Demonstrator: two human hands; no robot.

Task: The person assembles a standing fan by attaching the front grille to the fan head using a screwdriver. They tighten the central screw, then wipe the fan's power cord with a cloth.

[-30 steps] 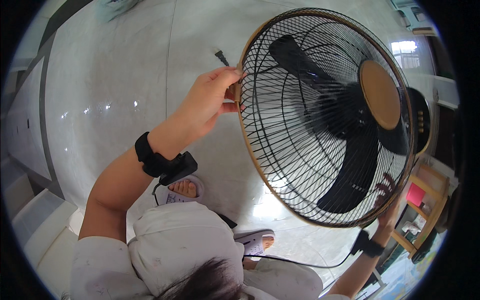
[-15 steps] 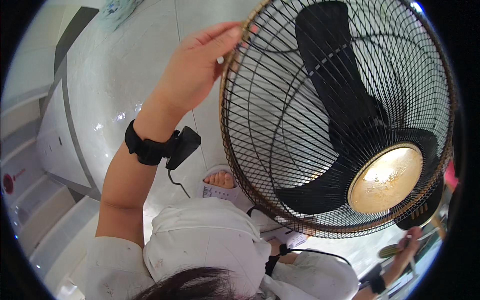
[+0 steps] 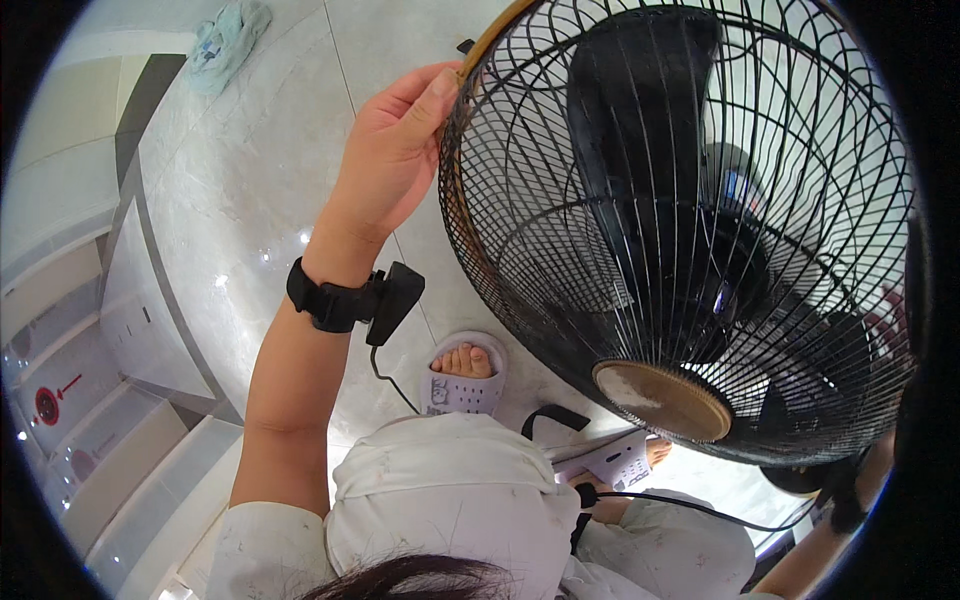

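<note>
My left hand (image 3: 400,150) is closed on the gold-coloured rim of a large fan's wire cage, thumb on the near side. The fan (image 3: 690,220) fills the right half, tilted, with black curved wires and broad black blades (image 3: 640,120) inside. A round gold-brown cap (image 3: 663,400) sits at the centre of the cage front, facing down toward me. At the far lower right, my right hand (image 3: 880,465) is partly behind the cage's lower edge. Its fingers are hidden, so what it holds cannot be made out.
Pale, shiny floor tiles (image 3: 270,170) spread under the fan. A crumpled light-green plastic bag (image 3: 230,45) lies at the upper left. White steps or ledges (image 3: 150,470) line the left side. My feet in lilac sandals (image 3: 465,385) stand below the cage, and a black cable (image 3: 690,500) crosses my lap.
The fan has turned, its gold cap swinging leftward and down. My left hand stays on the rim, shifted slightly left. My right hand has moved up and right, behind the cage edge.
</note>
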